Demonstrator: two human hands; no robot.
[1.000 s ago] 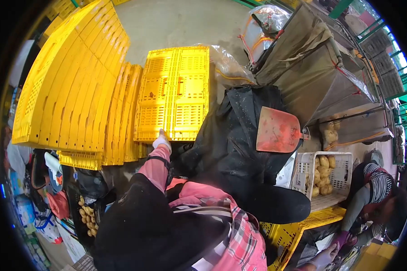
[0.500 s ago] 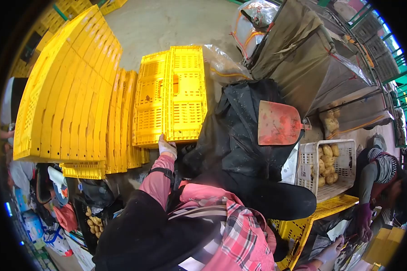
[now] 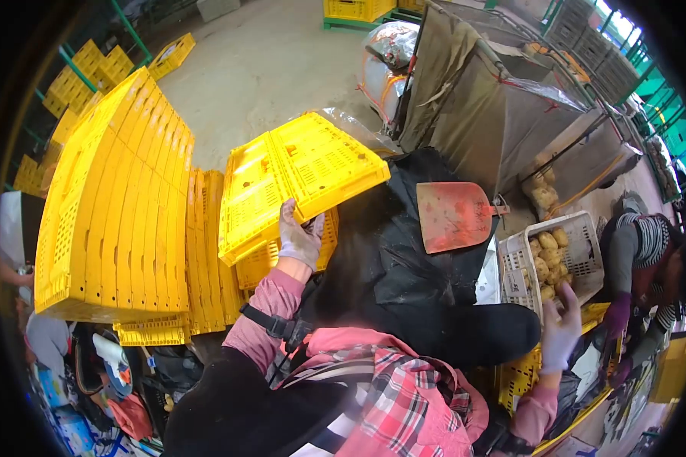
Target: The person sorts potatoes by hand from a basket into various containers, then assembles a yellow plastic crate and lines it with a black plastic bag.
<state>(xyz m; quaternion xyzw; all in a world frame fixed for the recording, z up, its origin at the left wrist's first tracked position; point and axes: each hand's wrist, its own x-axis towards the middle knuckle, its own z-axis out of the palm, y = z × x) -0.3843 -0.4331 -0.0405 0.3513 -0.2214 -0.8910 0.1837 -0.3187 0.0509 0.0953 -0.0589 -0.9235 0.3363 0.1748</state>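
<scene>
My left hand (image 3: 299,238), gloved, is closed on the near edge of a folded yellow plastic crate (image 3: 301,171). The crate is tilted, its near side raised above another yellow crate (image 3: 328,242) below it. My right hand (image 3: 560,335), also gloved, is raised with fingers apart and holds nothing that I can see. It is just in front of a white plastic basket (image 3: 516,263) with several potatoes (image 3: 547,259) in it. Beneath my right forearm is a yellow crate (image 3: 520,377), partly hidden by my leg.
Stacked folded yellow crates (image 3: 114,206) stand at left. A red dustpan (image 3: 453,217) lies on black sheeting (image 3: 392,244). A grey cloth-sided bin (image 3: 465,99) stands behind, with a bag of potatoes (image 3: 541,194) beside it. Another person (image 3: 640,251) bends at right.
The folded crate has been lifted and turned, showing another crate below. My right hand has risen from the lower right towards the white basket. The view has shifted too.
</scene>
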